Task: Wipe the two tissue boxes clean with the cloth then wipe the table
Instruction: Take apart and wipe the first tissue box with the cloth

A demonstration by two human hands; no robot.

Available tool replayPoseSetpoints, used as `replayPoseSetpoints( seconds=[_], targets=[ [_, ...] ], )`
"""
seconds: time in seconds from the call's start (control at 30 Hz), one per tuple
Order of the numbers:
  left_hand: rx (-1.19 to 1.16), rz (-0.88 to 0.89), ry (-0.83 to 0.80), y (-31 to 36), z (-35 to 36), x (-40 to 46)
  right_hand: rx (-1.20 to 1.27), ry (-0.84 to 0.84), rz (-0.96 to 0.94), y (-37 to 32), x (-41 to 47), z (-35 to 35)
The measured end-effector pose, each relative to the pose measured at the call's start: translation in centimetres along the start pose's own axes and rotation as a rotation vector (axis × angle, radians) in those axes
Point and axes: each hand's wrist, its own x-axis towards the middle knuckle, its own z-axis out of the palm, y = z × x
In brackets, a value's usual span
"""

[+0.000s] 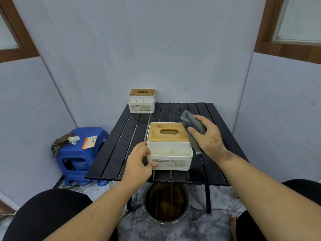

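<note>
Near tissue box sits at the front middle of the surface, white body, wooden lid with an oval slot. Our left hand grips its left front corner, thumb on the labelled front wall, fingers curled round the left side, so the box is steadied.

Our right hand pinches the grey cloth between thumb and fingers. The cloth lies against the box's right side and the right edge of the lid, a tail hanging down along the right wall. Key relation: the box lies just left of the cloth hand and touches the cloth; the lid's long axis runs left to right, so we judge a sweep leftward across the lid is the short move, and the right hand is the one to make it.

Second tissue box stands at the far left corner of the surface, well apart from both hands, speckled with dirt. We judge it is not yet wiped.

The surface is a black slatted top, wet-looking in patches. Below its front edge, a bucket of brown water on the floor. Left of the surface, a blue stool carries a rag, a crumpled tissue and an orange card. Pale walls; wood-framed windows on both sides.
</note>
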Motion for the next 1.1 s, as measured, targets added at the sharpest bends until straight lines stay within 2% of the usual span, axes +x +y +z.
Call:
replayPoseSetpoints(
  seconds=[0.13,0.23,0.43,0.57,0.63,0.77,0.87,0.97,1.03,1.1],
  targets=[
    [-0.005,-0.004,0.017,-0.5,0.3,0.4,-0.498,-0.311,-0.285,-0.8,-0.1,-1.0],
    [-0.001,0.030,-0.005,-0.7,0.2,0.5,-0.653,-0.461,-0.367,-1.5,-0.4,-1.1],
    [0.007,0.033,0.019,-0.7,0.3,0.6,-0.846,-0.517,-0.337,-2.1,-0.9,-0.8],
    [-0.008,0.013,0.014,-0.5,0.0,0.8,-1.042,-0.580,-0.386,-3.4,-1.0,-0.3],
    [-0.027,-0.010,0.021,-0.3,-0.1,0.9,-1.109,-0.550,-0.348,-3.9,-0.4,-1.6],
    [-0.036,-0.008,0.013,-0.3,-0.1,0.9,-1.098,-0.405,-0.162,-2.3,0.0,-4.9],
    [-0.049,0.011,-0.003,-0.5,-0.1,0.9,-0.856,-0.174,-0.117,-0.9,-0.5,-5.2],
    [-0.063,-0.003,-0.001,-0.4,-0.1,0.8,-0.751,-0.225,-0.159,-0.2,-1.6,-3.3],
    [-0.076,-0.022,-0.001,-0.3,-0.1,0.8,-0.627,-0.215,-0.006,0.0,-2.5,-2.3],
    [-0.110,-0.051,-0.009,-0.1,-0.1,0.7,-0.437,-0.099,0.166,0.4,-3.2,-2.0]
  ],
)
